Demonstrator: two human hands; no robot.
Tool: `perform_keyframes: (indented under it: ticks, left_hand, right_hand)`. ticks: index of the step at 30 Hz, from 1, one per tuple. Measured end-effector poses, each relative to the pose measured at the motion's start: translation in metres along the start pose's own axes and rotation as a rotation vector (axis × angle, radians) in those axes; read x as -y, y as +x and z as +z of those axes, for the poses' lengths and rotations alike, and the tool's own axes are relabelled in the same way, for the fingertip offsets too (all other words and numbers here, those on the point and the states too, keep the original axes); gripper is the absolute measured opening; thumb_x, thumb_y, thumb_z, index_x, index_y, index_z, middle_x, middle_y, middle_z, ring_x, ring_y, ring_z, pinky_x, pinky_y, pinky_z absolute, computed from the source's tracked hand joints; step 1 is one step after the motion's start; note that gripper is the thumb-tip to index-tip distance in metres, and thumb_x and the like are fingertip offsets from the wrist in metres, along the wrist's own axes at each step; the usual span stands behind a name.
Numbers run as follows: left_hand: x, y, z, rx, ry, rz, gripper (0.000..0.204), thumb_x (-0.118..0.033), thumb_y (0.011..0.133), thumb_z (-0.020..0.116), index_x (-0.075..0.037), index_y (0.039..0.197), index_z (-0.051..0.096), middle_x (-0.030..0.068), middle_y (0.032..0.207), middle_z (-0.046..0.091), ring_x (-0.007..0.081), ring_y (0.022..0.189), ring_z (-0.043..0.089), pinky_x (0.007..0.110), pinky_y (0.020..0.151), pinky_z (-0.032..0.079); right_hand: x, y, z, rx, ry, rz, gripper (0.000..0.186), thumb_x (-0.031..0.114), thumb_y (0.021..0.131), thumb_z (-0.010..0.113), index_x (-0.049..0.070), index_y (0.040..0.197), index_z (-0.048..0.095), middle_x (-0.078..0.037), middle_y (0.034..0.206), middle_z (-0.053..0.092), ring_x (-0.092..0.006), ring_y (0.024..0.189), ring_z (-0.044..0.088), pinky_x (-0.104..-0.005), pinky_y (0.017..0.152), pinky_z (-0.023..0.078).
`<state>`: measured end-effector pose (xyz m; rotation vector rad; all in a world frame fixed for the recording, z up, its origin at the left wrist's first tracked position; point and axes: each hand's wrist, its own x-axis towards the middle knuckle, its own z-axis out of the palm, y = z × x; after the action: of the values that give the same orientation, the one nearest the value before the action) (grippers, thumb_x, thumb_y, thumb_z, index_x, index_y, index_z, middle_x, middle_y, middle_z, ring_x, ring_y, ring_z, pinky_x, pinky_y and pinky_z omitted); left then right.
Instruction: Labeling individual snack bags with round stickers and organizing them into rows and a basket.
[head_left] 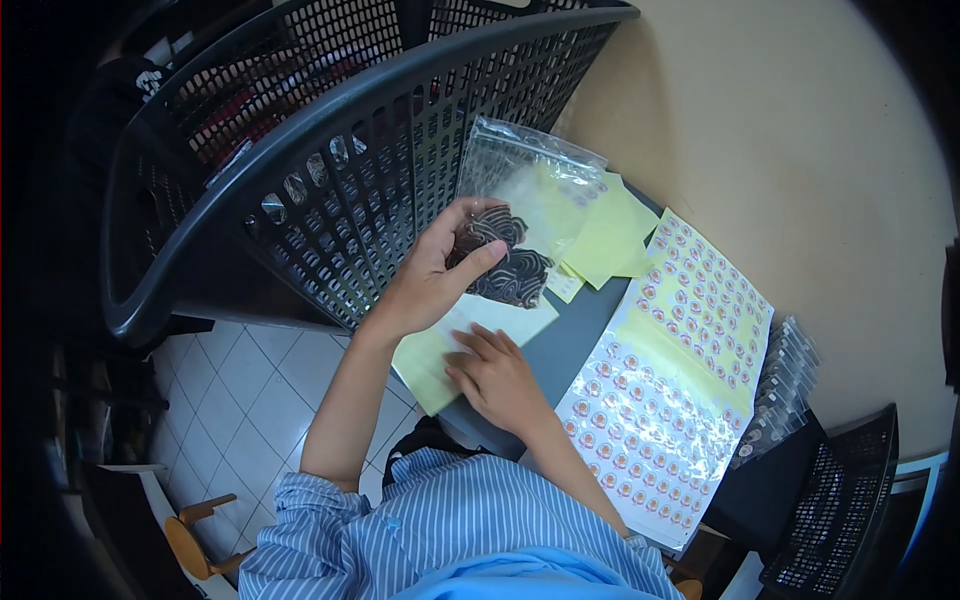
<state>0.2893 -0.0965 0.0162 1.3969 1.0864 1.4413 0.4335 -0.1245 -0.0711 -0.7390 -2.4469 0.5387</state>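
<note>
My left hand (pixel 450 265) grips a clear zip bag (pixel 505 145) with dark, swirl-patterned items (pixel 510 277) at its bottom, the thumb pressing on them. Below it, my right hand (pixel 488 370) has its fingers spread on a pale yellow paper (pixel 430 388). Several smaller yellow sheets (pixel 600 245) lie behind and beside the bag, a few with round printed stickers. A large sheet of round pink-and-orange stickers (pixel 665 410) lies to the right on the grey surface (pixel 560 340).
A large dark perforated basket (pixel 250 170) stands at the upper left, beside a beige surface (pixel 800 130). Small clear packets (pixel 785 385) lie right of the sticker sheet, near a black crate (pixel 835 500). An orange wooden piece of furniture (pixel 190 540) stands on the tiled floor (pixel 240 400).
</note>
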Motion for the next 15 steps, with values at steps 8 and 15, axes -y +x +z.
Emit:
perform_keyframes:
  ticks: [8, 15]
  left_hand:
    - [0.064, 0.005, 0.01, 0.0, -0.124, -0.066, 0.034, -0.013, 0.084, 0.054, 0.0, 0.113, 0.043, 0.0062, 0.097, 0.055, 0.0087, 0.085, 0.052, 0.022, 0.075, 0.043]
    - [0.099, -0.001, 0.04, 0.009, -0.326, -0.19, 0.033, -0.012, 0.085, 0.053, 0.0, 0.113, 0.041, 0.0059, 0.098, 0.054, 0.009, 0.088, 0.052, 0.022, 0.077, 0.043]
  right_hand:
    - [0.004, -0.022, -0.035, 0.142, -0.025, 0.149, 0.019, 0.013, 0.068, 0.063, 0.006, 0.085, 0.061, -0.008, 0.086, 0.057, -0.0251, 0.09, 0.052, -0.0366, 0.08, 0.04]
    - [0.018, -0.021, -0.02, 0.128, 0.056, 0.082, 0.031, 0.015, 0.063, 0.067, 0.005, 0.09, 0.058, -0.006, 0.09, 0.051, -0.0228, 0.087, 0.049, -0.0336, 0.074, 0.04]
